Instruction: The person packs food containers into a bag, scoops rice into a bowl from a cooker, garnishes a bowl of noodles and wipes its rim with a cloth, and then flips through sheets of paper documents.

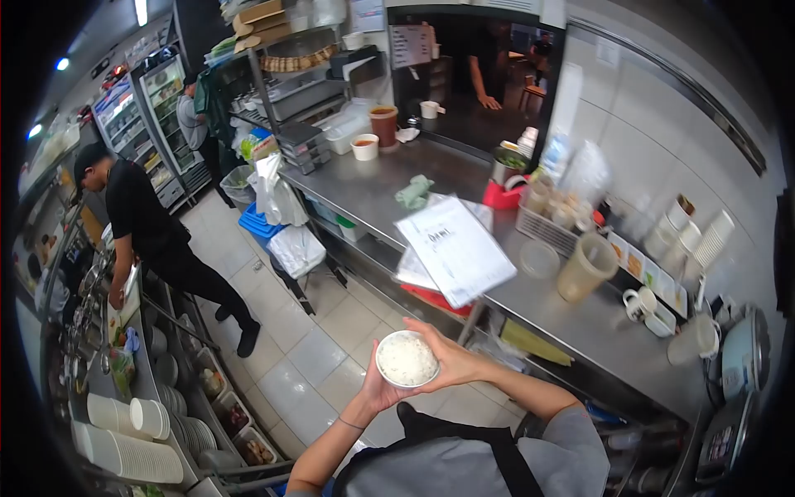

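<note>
Strap point(512, 465), round bowl point(411, 387), grainy rice point(407, 358)

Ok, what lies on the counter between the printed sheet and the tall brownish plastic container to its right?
In the head view, a round translucent piece, apparently a plastic lid, lies between the printed sheet and the container.

Grey short-sleeved shirt point(556, 455); black apron point(515, 468); thin wristband point(351, 425).

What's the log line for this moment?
left hand: holding bowl | right hand: holding bowl | contents: white rice | bowl: clear of counter
</note>
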`<action>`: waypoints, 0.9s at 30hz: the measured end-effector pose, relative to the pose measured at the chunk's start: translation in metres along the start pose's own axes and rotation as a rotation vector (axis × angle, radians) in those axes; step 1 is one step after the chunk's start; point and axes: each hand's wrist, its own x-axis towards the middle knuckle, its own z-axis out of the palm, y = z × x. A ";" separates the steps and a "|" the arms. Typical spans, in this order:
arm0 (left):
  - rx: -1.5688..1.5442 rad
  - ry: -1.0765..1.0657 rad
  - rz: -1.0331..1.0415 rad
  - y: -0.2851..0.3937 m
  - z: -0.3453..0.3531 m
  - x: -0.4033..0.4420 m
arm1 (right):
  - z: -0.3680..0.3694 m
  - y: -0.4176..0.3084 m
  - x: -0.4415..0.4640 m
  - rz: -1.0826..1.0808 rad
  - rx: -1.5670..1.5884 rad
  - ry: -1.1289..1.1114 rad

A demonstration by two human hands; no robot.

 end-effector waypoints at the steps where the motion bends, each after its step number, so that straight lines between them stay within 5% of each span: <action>1: -0.002 0.011 0.012 0.023 -0.016 0.003 | 0.000 0.010 0.028 0.006 0.104 -0.006; 7: -0.227 -0.206 0.090 0.165 -0.080 0.017 | -0.014 0.058 0.194 -0.076 0.202 0.010; 11: 0.220 0.110 0.196 0.267 -0.114 0.049 | -0.048 0.112 0.285 -0.094 0.103 0.187; 13: 0.942 0.363 0.197 0.315 -0.152 0.080 | -0.076 0.133 0.317 -0.005 0.074 0.317; 15: 1.175 0.292 0.181 0.368 -0.176 0.117 | -0.111 0.167 0.345 0.026 -0.019 0.443; 17: 1.981 -0.034 0.376 0.411 -0.213 0.170 | -0.150 0.204 0.363 0.072 -0.133 0.552; 18: 2.000 -0.007 0.062 0.430 -0.202 0.191 | -0.171 0.222 0.371 0.121 -0.191 0.633; 21: 2.264 -0.260 -0.145 0.467 -0.202 0.273 | -0.234 0.277 0.384 0.290 -0.361 0.830; 27: 2.270 -0.607 0.266 0.489 -0.181 0.389 | -0.370 0.406 0.402 0.404 -0.466 1.148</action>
